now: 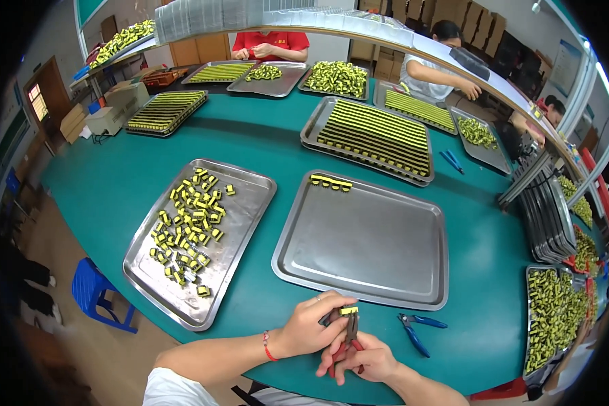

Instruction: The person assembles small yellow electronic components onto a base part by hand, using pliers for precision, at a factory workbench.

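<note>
My left hand (pixel 310 329), a red string bracelet at its wrist, pinches a small yellow-and-black transformer (pixel 349 311) at the table's near edge. My right hand (pixel 374 361) is closed round red-handled pliers (pixel 351 331). Their jaws point up and meet the transformer; whether they grip it I cannot tell. Just beyond my hands lies a metal tray (pixel 365 247) with a short row of transformers (pixel 330 183) at its far left corner. To the left, another metal tray (pixel 247 203) holds many loose transformers (pixel 191 227).
Blue-handled cutters (pixel 416 330) lie right of my hands. Stacked trays of lined-up transformers (pixel 375 139) stand farther back. A full tray (pixel 555 318) sits at the right edge, near upright stacked trays (pixel 547 213). Several people work across the table, below a shelf (pixel 358 30).
</note>
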A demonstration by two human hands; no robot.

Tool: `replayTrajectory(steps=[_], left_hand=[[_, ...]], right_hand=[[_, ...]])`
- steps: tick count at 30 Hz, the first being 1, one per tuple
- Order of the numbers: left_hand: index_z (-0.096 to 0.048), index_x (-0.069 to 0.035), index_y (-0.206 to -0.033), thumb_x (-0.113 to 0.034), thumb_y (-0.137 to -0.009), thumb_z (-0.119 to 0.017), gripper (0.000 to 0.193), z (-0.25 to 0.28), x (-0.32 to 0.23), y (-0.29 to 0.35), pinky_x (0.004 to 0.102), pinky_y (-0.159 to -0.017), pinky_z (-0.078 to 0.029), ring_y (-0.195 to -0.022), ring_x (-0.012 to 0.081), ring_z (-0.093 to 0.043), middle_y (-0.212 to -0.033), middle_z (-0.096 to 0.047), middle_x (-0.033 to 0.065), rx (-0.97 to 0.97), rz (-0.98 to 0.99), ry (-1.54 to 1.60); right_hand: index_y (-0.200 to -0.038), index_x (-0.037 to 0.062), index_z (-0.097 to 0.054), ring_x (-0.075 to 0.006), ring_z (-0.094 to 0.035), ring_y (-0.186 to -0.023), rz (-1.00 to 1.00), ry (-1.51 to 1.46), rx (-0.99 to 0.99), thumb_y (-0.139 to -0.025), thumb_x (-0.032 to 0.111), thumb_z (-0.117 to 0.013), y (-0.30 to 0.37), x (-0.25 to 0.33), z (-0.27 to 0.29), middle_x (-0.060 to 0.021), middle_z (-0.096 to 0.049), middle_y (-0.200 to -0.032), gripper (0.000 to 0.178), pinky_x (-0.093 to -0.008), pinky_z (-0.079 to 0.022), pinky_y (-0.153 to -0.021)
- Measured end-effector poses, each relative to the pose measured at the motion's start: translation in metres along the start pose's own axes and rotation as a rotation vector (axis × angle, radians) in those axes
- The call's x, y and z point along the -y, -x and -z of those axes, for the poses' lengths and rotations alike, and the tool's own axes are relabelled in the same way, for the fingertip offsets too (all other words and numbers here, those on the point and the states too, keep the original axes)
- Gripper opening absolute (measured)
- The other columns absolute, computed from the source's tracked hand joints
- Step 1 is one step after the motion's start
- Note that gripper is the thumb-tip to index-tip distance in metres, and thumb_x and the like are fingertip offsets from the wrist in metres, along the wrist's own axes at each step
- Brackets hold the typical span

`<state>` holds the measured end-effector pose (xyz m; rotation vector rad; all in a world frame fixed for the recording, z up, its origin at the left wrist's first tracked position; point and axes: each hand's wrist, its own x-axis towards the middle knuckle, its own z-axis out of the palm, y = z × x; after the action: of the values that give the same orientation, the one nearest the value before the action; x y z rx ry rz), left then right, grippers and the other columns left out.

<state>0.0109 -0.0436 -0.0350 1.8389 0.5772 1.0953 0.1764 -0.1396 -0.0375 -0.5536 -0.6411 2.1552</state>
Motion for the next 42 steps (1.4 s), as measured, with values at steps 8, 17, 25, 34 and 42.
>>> replayTrajectory(steps=[8,17,25,34,42], left_hand=[[-0.066,0.001,-0.107,-0.003,-0.080,-0.079,0.030,0.001,0.000,-0.006,0.0231,-0.057,-0.045,-0.063,0.0091,-0.056,-0.084,-0.065,0.0065,-0.115,0.075,0.030],[-0.066,0.000,-0.107,0.003,-0.077,-0.079,0.033,-0.001,-0.005,-0.004,0.0231,-0.058,-0.047,-0.066,0.0105,-0.059,-0.089,-0.065,0.0084,-0.073,0.034,0.053],[-0.065,0.000,-0.108,0.011,-0.074,-0.074,0.037,-0.003,-0.006,0.001,0.0247,-0.062,-0.051,-0.073,0.0134,-0.064,-0.091,-0.067,0.0108,-0.032,0.068,0.017],[-0.062,0.002,-0.116,0.013,-0.078,-0.066,0.040,0.011,-0.004,0.001,0.0323,-0.072,-0.056,-0.083,0.0246,-0.068,-0.094,-0.067,0.0130,0.025,-0.066,0.123],[-0.056,0.001,-0.116,0.007,-0.083,-0.061,0.034,-0.008,0.010,0.012,0.0373,-0.072,-0.053,-0.084,0.0317,-0.065,-0.101,-0.061,0.0146,0.031,-0.143,0.169]], right_hand=[[-0.114,-0.0035,-0.050,-0.0430,-0.064,-0.103,-0.053,-0.034,0.084,-0.075,-0.012,-0.038,0.004,0.012,-0.003,-0.0253,-0.060,-0.106,0.042,-0.0387,-0.058,-0.067],[-0.112,-0.0053,-0.050,-0.0426,-0.065,-0.102,-0.112,0.042,0.069,-0.075,-0.012,-0.037,0.006,0.011,-0.003,-0.0244,-0.060,-0.106,0.039,-0.0386,-0.058,-0.063],[-0.112,-0.0043,-0.051,-0.0409,-0.065,-0.103,-0.118,0.012,0.077,-0.078,-0.012,-0.038,0.012,0.012,0.000,-0.0230,-0.060,-0.107,0.037,-0.0371,-0.059,-0.063],[-0.095,-0.0029,-0.055,-0.0305,-0.063,-0.066,-0.165,0.226,-0.025,-0.072,-0.015,-0.042,0.003,0.021,-0.003,-0.0258,-0.061,-0.083,0.029,-0.0293,-0.036,-0.041],[-0.100,-0.0022,-0.052,-0.0287,-0.062,-0.060,-0.127,0.267,-0.207,-0.080,0.001,-0.051,0.015,0.008,-0.012,-0.0195,-0.061,-0.080,0.020,-0.0300,-0.048,-0.047]])
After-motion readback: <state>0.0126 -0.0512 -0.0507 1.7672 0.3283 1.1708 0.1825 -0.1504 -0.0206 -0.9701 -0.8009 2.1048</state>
